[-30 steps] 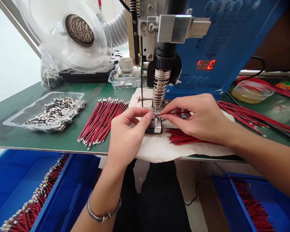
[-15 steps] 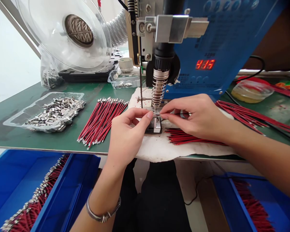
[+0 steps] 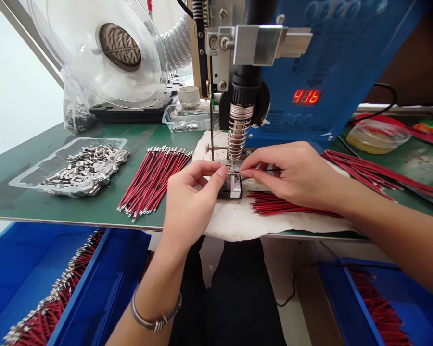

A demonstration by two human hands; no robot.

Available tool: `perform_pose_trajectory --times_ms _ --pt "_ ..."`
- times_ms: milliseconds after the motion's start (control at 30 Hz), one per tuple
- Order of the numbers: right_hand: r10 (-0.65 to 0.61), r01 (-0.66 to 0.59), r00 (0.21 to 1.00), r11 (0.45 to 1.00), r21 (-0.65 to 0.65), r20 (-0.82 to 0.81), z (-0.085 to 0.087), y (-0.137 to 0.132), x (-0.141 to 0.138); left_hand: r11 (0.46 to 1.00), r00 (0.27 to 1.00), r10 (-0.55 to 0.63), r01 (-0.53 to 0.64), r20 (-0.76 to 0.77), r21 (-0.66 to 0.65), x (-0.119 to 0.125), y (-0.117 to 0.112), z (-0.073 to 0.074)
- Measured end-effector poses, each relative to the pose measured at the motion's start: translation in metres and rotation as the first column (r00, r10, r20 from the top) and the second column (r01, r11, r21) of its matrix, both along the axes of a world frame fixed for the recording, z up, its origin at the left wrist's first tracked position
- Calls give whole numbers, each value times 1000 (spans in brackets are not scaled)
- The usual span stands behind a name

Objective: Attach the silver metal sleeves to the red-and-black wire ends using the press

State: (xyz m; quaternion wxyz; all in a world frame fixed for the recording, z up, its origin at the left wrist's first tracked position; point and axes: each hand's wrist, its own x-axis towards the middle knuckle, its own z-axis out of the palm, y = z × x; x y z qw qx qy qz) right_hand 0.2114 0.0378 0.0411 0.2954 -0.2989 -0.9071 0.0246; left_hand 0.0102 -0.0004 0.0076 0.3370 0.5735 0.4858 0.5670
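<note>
Left fingers pinch a tiny metallic piece; right fingers pinch thin wire below coiled spring

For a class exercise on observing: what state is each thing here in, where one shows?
Left hand, pinching a small metal part
Right hand, pinching a wire
Digital display, lit, reading 416
Left clear tray, uncovered, partly filled with metal connectors
Left blue bin, open
Right blue bin, open

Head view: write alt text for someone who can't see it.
The right hand pinches a wire at a fixture beneath a spring-wrapped tip, the left hand opposite. A wire bundle and a tray of metal parts lie left.
</note>
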Motion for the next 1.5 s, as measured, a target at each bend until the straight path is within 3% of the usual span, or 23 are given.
perform_pose_trajectory --times_ms 633,1500 --pt "-10 9 1000 1000 30 24 1 -1 0 998 998 65 -65 21 1 4 -2 5" --pt "-34 34 998 999 4 44 2 -1 0 999 999 41 -41 29 2 2 -1 2"
